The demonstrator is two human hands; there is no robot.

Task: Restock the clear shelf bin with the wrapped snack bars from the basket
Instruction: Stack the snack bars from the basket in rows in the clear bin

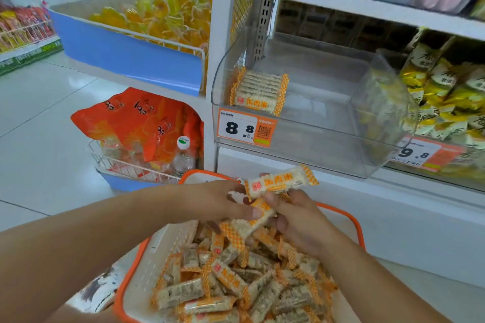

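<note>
We face the white metal shelving [341, 5], and on it sits the clear plastic shelf bin [301, 123], mostly bare inside, with one neat row of orange-and-white wrapped snack bars [258, 90] stacked against its left front corner, long axes running left to right. Below us the white basket with the orange rim [147, 265] is heaped with the same loose bars [236, 278], lying every which way. Our left hand [217, 200] and right hand [301, 220] meet above the basket's far edge, both with fingers curled round a small bundle: the topmost bar [282, 182] lies nearly level, left to right, while a second bar [252, 223] slants down towards the pile. Which hand carries more of the load we cannot tell. The bin lies up and ahead of the hands, its open space just to the right of the stacked row, so we judge the right hand the nearer one for the lift, and the top bar's axis already agrees with the row's.
</note>
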